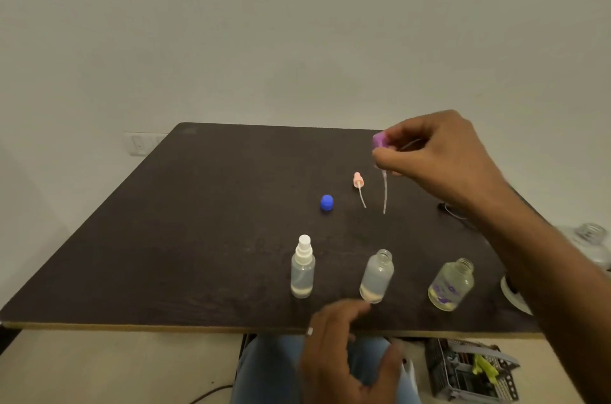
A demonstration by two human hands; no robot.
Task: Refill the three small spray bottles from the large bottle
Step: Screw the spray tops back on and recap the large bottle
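Three small clear bottles stand near the front edge of the dark table (165, 238). The left bottle (302, 271) wears a white spray top. The middle bottle (377, 278) and the right bottle (451, 286) with purple print are uncapped. My right hand (439, 155) is shut on a purple spray head (379, 141) held above the table, its dip tube (385, 195) hanging down. A pink spray head (358, 182) lies on the table beside it. My left hand (344, 347) hovers open at the front edge, just below the middle bottle. The large bottle (591, 243) shows at the far right, uncapped.
A blue cap (326, 202) lies mid-table. A dark cable (453, 210) runs under my right forearm. A white round object (512, 296) sits at the right edge. Below the table, a grey basket (469, 370) with clutter stands on the floor beside my knees.
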